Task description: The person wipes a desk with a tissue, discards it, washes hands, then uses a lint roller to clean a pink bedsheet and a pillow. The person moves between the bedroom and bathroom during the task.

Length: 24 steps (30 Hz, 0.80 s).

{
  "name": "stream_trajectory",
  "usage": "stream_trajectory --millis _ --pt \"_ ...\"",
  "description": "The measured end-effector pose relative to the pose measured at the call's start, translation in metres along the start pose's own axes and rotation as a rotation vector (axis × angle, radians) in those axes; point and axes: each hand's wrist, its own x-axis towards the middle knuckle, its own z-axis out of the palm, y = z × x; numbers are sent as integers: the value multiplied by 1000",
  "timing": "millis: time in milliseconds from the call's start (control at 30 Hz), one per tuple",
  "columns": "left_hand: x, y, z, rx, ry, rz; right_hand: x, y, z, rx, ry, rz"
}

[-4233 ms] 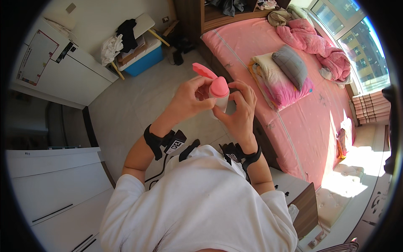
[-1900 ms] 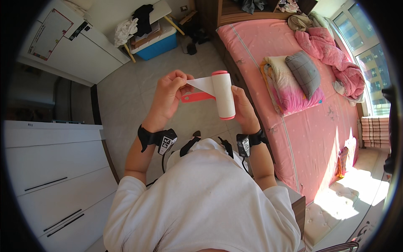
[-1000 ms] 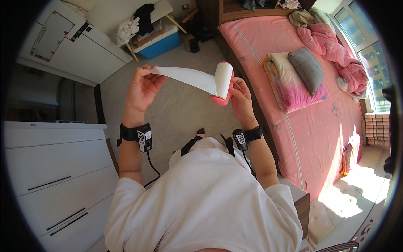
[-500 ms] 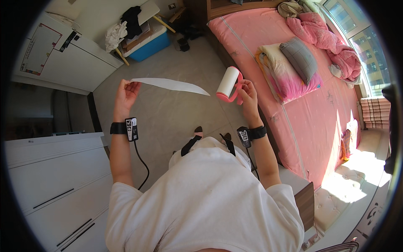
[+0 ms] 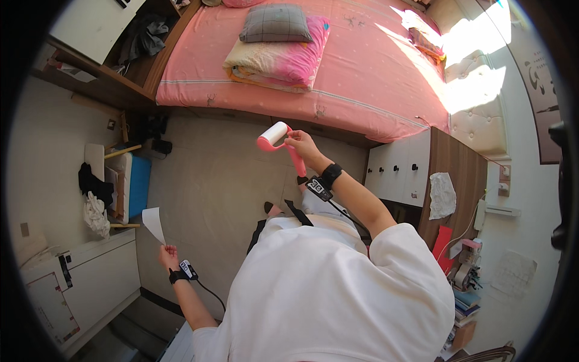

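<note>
In my right hand [image 5: 306, 148] is a pink-handled lint roller [image 5: 275, 133], its white sticky roll tilted up and to the left. My fingers are closed near where the frame meets the handle. Low on the left, my left hand [image 5: 169, 257] pinches one end of a white peeled sheet [image 5: 153, 224]. The rest of that sheet stands up past the fingertips, apart from the roller. Beyond the roller lies a bed [image 5: 362, 66] with a pink cover. A folded quilt [image 5: 277, 66] and a grey checked pillow [image 5: 275, 23] are stacked on it.
To the left stands a blue-and-white bin [image 5: 139, 187] with clothes beside it. A white cabinet [image 5: 108, 274] is near my left arm. At right, a wooden-topped cabinet [image 5: 449, 163] with white doors holds crumpled paper [image 5: 442, 196] and clutter.
My body has turned right, swinging the bed to the front. My left hand has moved lower and farther from the roller, still with the sheet; my right hand keeps the lint roller.
</note>
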Motion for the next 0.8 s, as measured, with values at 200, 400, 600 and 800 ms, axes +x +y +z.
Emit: stream_trajectory --millis 200,400,600,800 --pt "56 -12 24 147 63 -96 -8 42 -96 39 225 -11" --pt "49 -29 90 451 121 -47 -8 84 -203 -177 499 -48" --pt "-24 -45 200 777 108 -1 -1 109 -304 -150 775 105" --pt "-76 -100 286 808 -118 -4 54 132 -382 -487 895 312"
